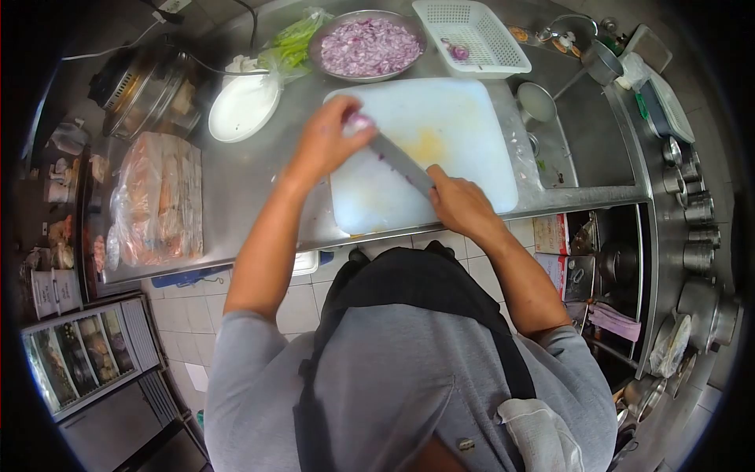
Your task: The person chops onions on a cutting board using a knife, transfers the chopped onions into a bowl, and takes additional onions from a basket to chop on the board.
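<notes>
Over the left part of the white cutting board (pixel 472 157), my left hand (pixel 330 135) is closed around a piece of red onion (pixel 359 122). My right hand (pixel 464 203) grips the handle of a kitchen knife (pixel 403 164). The broad blade slants up and left, its far end close to the onion piece; whether they touch I cannot tell. Small purple bits cling to the blade. Behind the board stands a metal bowl (pixel 316 64) heaped with chopped red onion (pixel 371 47). A white plastic basket (pixel 515 64) beside it holds an onion piece (pixel 458 52).
Left of the board are a white plate (pixel 244 108), green vegetables in plastic (pixel 295 46) and a large bag of pinkish food (pixel 157 200). A sink (pixel 594 134) and a metal pot (pixel 536 104) are at right. The steel counter's front edge (pixel 409 231) runs before me.
</notes>
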Demonstrator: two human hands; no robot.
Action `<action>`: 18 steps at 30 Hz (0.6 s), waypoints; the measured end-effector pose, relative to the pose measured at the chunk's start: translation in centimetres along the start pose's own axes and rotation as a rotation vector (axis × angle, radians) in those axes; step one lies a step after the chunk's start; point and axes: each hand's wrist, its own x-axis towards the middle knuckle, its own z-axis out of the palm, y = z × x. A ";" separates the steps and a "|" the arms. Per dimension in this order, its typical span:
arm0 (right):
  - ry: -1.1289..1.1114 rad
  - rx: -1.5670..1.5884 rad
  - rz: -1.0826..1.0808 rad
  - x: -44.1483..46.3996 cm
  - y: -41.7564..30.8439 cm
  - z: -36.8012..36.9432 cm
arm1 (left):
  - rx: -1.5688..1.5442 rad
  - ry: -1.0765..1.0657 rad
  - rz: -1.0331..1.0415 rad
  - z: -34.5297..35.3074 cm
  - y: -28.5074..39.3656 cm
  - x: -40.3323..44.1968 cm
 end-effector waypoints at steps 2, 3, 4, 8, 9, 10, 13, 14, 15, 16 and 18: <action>0.062 -0.013 -0.056 -0.9 -0.4 -1.3 | 0.073 0.072 -0.049 0.6 -1.6 -4.1; 0.091 -0.020 -0.086 -1.3 -0.7 -1.4 | 0.052 0.076 -0.090 1.6 -2.4 -6.2; 0.096 -0.031 -0.109 -1.5 -0.6 -0.9 | 0.030 0.084 -0.133 2.5 -3.1 -8.0; 0.030 -0.097 -0.133 -1.4 0.3 0.7 | 0.189 0.157 0.018 4.8 -3.6 -11.8; -0.004 -0.118 -0.127 -1.1 0.2 0.5 | 0.218 0.156 0.024 5.0 -3.6 -11.6; 0.025 -0.107 -0.141 -0.9 0.0 0.3 | 0.250 0.159 0.021 5.0 -3.6 -11.7; 0.029 -0.101 -0.121 -0.9 -0.4 0.4 | 0.292 0.134 -0.015 4.9 -3.6 -12.0; -0.024 -0.136 -0.083 -0.4 -0.1 0.5 | 0.292 0.125 -0.026 5.2 -3.6 -11.7; -0.078 -0.170 -0.044 -0.3 -0.3 0.2 | 0.294 0.150 0.006 5.4 -3.2 -11.6; -0.056 -0.138 -0.047 -0.3 -0.5 -0.2 | 0.299 0.179 0.039 5.5 -2.9 -11.3; -0.012 -0.067 -0.048 -0.4 -1.2 -1.2 | 0.296 0.207 0.127 5.6 -1.6 -10.7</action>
